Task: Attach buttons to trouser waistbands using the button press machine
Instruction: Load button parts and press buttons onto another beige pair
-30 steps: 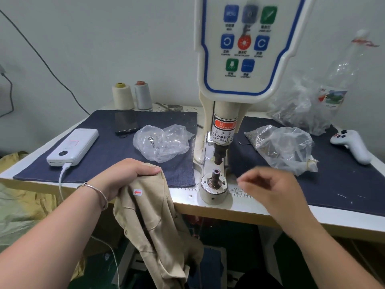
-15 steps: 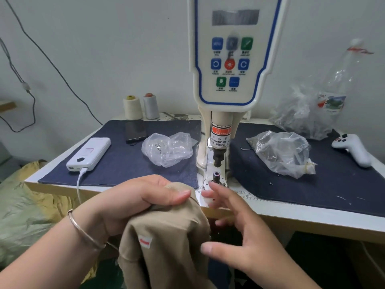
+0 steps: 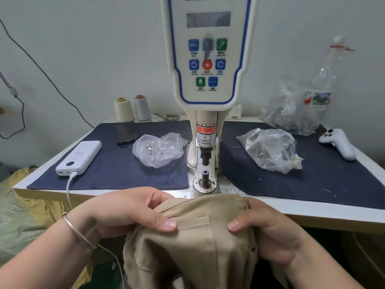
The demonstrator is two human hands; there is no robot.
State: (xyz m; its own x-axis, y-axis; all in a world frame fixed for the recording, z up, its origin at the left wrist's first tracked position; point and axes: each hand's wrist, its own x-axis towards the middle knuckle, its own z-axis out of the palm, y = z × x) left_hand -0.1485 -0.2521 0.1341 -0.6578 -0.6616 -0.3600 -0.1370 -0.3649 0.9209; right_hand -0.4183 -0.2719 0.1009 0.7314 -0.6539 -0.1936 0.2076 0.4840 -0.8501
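Head view: both hands (image 3: 133, 213) (image 3: 268, 232) pinching waistband (image 3: 200, 213) before die (image 3: 205, 180); risk: fingers (image 3: 166, 223) crushed under punch (image 3: 205, 157).

2 thread spools (image 3: 124, 109), 3 plastic bags (image 3: 158, 149), 2 denim mats (image 3: 116, 163), 1 power bank (image 3: 80, 157).
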